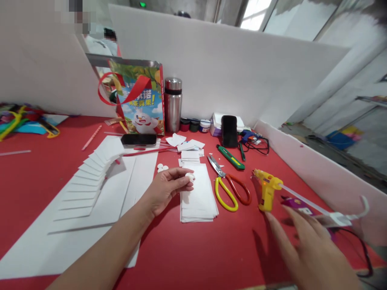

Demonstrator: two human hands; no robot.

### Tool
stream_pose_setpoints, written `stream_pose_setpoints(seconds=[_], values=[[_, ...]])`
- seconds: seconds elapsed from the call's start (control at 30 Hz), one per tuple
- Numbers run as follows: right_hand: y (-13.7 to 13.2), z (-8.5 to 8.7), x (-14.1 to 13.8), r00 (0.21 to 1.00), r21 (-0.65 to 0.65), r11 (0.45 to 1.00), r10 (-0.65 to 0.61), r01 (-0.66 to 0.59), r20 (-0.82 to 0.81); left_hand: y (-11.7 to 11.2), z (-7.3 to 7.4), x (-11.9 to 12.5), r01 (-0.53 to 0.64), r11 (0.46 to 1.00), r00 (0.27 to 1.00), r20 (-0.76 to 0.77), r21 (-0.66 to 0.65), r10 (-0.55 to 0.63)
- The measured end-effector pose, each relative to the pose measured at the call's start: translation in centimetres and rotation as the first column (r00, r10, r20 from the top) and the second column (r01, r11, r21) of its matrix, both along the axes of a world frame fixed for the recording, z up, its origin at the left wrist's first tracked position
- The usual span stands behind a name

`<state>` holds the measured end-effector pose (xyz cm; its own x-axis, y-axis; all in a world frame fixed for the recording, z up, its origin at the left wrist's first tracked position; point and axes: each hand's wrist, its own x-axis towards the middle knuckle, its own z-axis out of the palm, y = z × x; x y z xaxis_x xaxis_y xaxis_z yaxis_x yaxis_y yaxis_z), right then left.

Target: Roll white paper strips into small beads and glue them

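My left hand (167,187) pinches a small white disc (190,177) between thumb and fingertips, above a stack of white paper strips (198,201). A few similar white discs (162,167) lie just beyond that hand. On the right, a yellow hot glue gun (267,191) stands with a clear glue stick running out of its back. My right hand (308,245) is close to its handle, fingers spread and slightly blurred, holding nothing that I can see. Between the hands lie scissors (226,183) with one yellow and one red handle.
Fanned white stair-like paper steps (81,181) stand on white board (33,249) at left. Behind are a phone (139,139), a gift bag (140,100), a steel flask (173,106), paint jars (194,125), a green cutter (230,157) and another phone (229,131). White partitions (211,72) edge the red table.
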<state>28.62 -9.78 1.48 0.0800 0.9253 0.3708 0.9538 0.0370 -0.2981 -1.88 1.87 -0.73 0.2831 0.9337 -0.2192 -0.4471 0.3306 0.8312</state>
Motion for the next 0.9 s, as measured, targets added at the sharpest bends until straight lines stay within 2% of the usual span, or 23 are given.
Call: stream_pose_setpoints(seconds=[0.07,0.13,0.23,0.3,0.4,0.53,0.57,0.63,0.73,0.9], values=[[-1.2,1.4,-3.0,0.994,-0.002,0.997,0.079,-0.079,-0.070,-0.1,0.0,0.0,0.009,1.000,1.000,0.020,-0.011,-0.009],[-0.2,2.7,-6.6,0.965,-0.025,0.985,0.163,-0.172,-0.205,-0.2,0.0,0.0,0.024,1.000,0.999,0.039,-0.017,-0.023],[5.1,3.9,-10.9,0.892,0.030,0.965,0.253,-0.260,-0.374,-0.3,0.1,0.1,0.039,0.999,0.998,0.052,0.022,-0.040],[9.3,3.6,-12.4,0.830,0.014,0.954,0.267,-0.298,-0.490,-0.3,0.2,0.0,0.026,0.996,0.999,0.043,0.081,-0.029],[13.0,1.7,-12.9,0.675,-0.044,0.912,0.269,-0.409,-0.687,-0.1,0.1,-0.1,-0.021,0.986,1.000,-0.013,0.168,0.023],[13.0,-0.8,-12.4,0.389,-0.028,0.860,0.201,-0.509,-0.899,0.1,-0.3,-0.1,-0.057,0.969,0.991,-0.102,0.241,0.083],[12.7,-1.1,-12.3,0.344,-0.026,0.848,0.186,-0.529,-0.920,0.0,-0.4,-0.1,-0.062,0.965,0.989,-0.117,0.255,0.095],[12.3,-1.3,-12.3,0.301,-0.029,0.808,0.186,-0.589,-0.935,0.0,-0.5,-0.1,-0.075,0.958,0.983,-0.142,0.278,0.119],[12.1,-1.0,-12.4,0.283,-0.017,0.754,0.225,-0.656,-0.932,-0.1,-0.2,-0.1,-0.089,0.952,0.971,-0.186,0.294,0.148],[12.1,-1.1,-12.8,0.311,-0.005,0.768,0.253,-0.641,-0.916,-0.1,0.2,-0.3,-0.089,0.898,0.931,-0.284,0.431,0.228]])
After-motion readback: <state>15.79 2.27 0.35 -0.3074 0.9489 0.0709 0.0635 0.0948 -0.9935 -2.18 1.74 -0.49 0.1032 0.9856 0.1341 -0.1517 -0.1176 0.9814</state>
